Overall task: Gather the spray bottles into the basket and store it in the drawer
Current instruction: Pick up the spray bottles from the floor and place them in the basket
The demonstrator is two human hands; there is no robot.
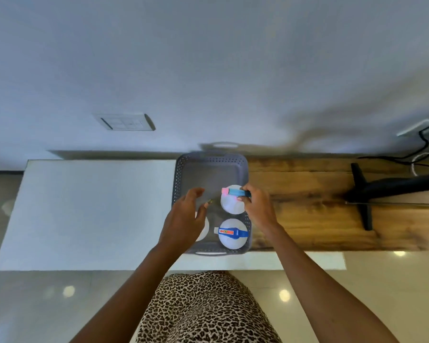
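A grey perforated basket (209, 167) stands on the cabinet top, straddling its white and wooden parts. Three white spray bottles are inside it. One with a blue trigger head (233, 233) stands in the near right corner. Another (232, 204) stands just behind it, and my right hand (256, 206) grips its blue and pink head. A third bottle (203, 227) at the near left is mostly hidden under my left hand (183, 219), which hovers over the basket with fingers spread and holds nothing.
The white top (89, 209) stretches left of the basket, the wooden top (320, 209) right. A black monitor stand (367, 194) and cables (426, 149) sit at the far right. A wall switch plate (125, 122) is behind. The far half of the basket holds nothing.
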